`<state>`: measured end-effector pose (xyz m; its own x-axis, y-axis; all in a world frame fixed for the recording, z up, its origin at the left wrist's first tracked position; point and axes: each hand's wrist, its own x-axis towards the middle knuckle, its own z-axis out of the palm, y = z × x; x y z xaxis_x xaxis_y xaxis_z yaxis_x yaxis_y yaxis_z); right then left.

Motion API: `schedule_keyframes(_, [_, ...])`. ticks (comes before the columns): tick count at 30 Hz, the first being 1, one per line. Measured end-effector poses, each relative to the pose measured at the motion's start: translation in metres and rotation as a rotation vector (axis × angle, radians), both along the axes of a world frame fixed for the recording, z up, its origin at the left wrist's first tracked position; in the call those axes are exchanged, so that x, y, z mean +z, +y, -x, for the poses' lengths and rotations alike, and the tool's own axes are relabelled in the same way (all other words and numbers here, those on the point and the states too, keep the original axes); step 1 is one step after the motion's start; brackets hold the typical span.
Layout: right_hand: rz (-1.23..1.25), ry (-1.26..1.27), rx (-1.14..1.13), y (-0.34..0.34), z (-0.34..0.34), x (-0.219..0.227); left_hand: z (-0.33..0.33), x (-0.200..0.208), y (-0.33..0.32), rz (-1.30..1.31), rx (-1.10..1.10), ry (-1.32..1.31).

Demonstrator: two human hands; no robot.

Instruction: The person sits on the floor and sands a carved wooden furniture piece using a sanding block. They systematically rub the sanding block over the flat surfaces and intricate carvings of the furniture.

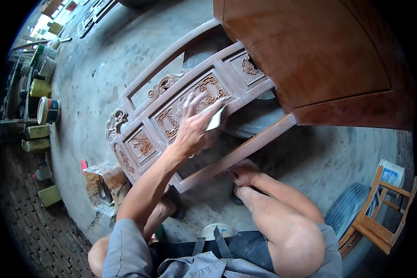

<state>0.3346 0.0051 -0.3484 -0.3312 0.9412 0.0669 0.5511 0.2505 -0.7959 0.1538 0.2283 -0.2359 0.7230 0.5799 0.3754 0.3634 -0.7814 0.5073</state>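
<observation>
L hand (192, 124) is lying palm-down over the carved panel (204, 83), approx mid-length, w/ fingers standing spread. A pale sheet (215, 120) is showing at the rightmost digit, partly under it; can't tell if that digit is pinching it. R hand (244, 172) is resting low, right beside the lower rail (245, 149), in front of the R knee (299, 243); its fingertips are hiding by the rail, so can't tell if they're pressing together or gripping, or if they're touching the wood.

The panel is sitting ctr of view, in front of the person, above the floor (92, 88). Its long axis is running diagonally, lower L to upper R. The end w/ scrolled carving (117, 124) is pointing lower L; the other end is pointing upper R, meeting the edge of a big red-brown board (310, 69) in view; can't tell how they're joining. The crest scroll (164, 85) is rising on the upper-L long side, b/w the panel & the outer rail (164, 58). Both rails are running roughly the same way as the panel, the lower one on the person's side.

A wrapped brown bundle (121, 178) is standing near the panel's lower-L end. Far L, a white bucket (42, 110) is standing; far R, a small wooden chair (375, 227) is leaning.
</observation>
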Motion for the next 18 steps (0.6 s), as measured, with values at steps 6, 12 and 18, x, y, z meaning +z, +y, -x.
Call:
schedule_keyframes(6, [0.013,0.011,-0.021,0.001,0.001,0.002,0.008,-0.015,-0.029,-0.01,0.215,0.021])
schedule_keyframes(12, [0.065,-0.097,0.026,-0.001,-0.003,0.007,-0.075,-0.003,-0.023,-0.015,0.485,-0.012])
schedule_keyframes(18, [0.077,-0.148,0.038,-0.003,-0.002,0.003,-0.089,-0.008,-0.012,-0.092,0.599,0.039])
